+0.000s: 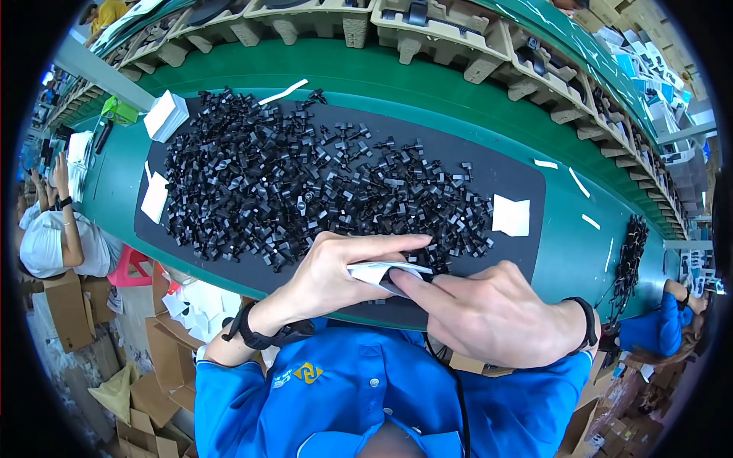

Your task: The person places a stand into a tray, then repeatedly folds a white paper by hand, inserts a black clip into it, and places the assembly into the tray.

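My left hand point(324, 271) is closed on a folded white paper packet point(374, 271), in front of my chest at the near edge of a dark mat point(513, 252). My right hand point(489, 313) meets it from the right with curled fingers, its index fingertip at the packet's opening. Something dark shows by that fingertip, too hidden to make out. Behind my hands, a broad heap of small black plastic parts point(305, 175) with knob-like ends covers much of the mat.
White paper pieces lie at the mat's right point(511, 216) and left point(154, 198); a white stack point(166, 116) stands behind. Moulded trays point(443, 34) line the far side of the green table point(569, 206). Black cords point(630, 259) lie at right. Co-workers sit left point(65, 237) and right point(653, 328).
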`<state>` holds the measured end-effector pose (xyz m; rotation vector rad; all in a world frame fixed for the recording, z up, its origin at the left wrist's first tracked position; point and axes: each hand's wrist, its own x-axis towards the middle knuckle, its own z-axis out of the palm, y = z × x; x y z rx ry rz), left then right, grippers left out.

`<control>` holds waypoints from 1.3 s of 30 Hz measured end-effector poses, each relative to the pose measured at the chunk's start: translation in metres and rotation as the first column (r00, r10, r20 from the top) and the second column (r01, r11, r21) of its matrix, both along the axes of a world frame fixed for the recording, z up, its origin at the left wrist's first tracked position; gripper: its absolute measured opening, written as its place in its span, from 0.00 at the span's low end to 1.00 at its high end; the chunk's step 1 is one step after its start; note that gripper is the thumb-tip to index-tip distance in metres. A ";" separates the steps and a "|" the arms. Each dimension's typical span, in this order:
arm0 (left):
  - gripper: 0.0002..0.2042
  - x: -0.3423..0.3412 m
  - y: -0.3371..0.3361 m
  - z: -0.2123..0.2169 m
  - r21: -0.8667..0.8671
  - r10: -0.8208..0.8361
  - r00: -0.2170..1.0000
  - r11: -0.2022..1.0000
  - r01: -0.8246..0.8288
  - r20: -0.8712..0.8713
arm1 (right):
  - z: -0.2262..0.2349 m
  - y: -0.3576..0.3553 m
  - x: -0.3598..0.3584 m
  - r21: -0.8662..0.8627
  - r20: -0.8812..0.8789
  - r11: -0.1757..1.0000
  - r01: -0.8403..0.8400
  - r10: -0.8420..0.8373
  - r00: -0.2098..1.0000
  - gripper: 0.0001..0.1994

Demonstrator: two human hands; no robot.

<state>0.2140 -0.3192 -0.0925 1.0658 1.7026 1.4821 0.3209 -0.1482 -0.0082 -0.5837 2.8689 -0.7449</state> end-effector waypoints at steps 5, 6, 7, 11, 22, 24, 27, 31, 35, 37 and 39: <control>0.33 -0.005 0.004 0.003 0.056 -0.031 0.999 0.998 0.033 -0.041 | 0.002 -0.002 -0.012 0.127 0.167 0.990 -0.056 0.034 0.985 0.16; 0.36 -0.007 0.006 0.004 0.089 0.007 0.997 0.996 -0.001 -0.072 | 0.002 -0.001 -0.014 0.117 0.189 0.992 -0.045 0.022 0.982 0.16; 0.38 -0.009 0.009 0.005 0.124 0.045 0.994 0.992 -0.032 -0.101 | 0.003 0.000 -0.016 0.108 0.210 0.994 -0.032 0.008 0.978 0.15; 0.42 -0.007 -0.003 0.009 0.091 0.173 0.985 0.981 -0.170 -0.023 | -0.004 0.010 -0.023 -0.017 0.127 0.997 0.081 -0.078 0.989 0.16; 0.41 0.007 -0.007 0.024 0.114 0.255 0.907 0.945 -0.308 0.336 | -0.045 0.012 -0.003 -0.449 -0.250 0.863 0.230 -0.368 0.896 0.15; 0.41 0.007 -0.011 0.021 0.050 0.203 0.835 0.963 -0.265 0.510 | -0.048 0.014 0.002 -0.433 -0.254 0.866 0.249 -0.382 0.889 0.14; 0.40 0.005 -0.009 0.016 0.068 0.166 0.817 0.968 -0.242 0.552 | -0.052 0.017 0.004 -0.201 -0.546 0.976 0.081 -0.180 0.818 0.15; 0.38 0.000 -0.002 0.025 0.053 0.128 0.659 0.968 -0.247 0.741 | -0.054 0.019 0.010 0.121 -0.764 0.990 0.076 0.044 0.643 0.17; 0.38 0.005 -0.001 0.022 0.086 0.105 0.802 0.978 -0.191 0.588 | -0.046 0.010 0.017 0.257 -0.805 0.938 0.234 0.074 0.589 0.17; 0.38 0.005 -0.001 0.021 0.100 0.099 0.887 0.982 -0.160 0.452 | -0.028 0.010 0.021 0.193 -0.695 0.962 0.196 -0.007 0.719 0.17; 0.39 0.004 0.000 0.023 0.009 0.158 0.848 0.982 -0.188 0.506 | -0.016 0.013 0.022 0.041 -0.394 0.988 0.150 -0.122 0.911 0.17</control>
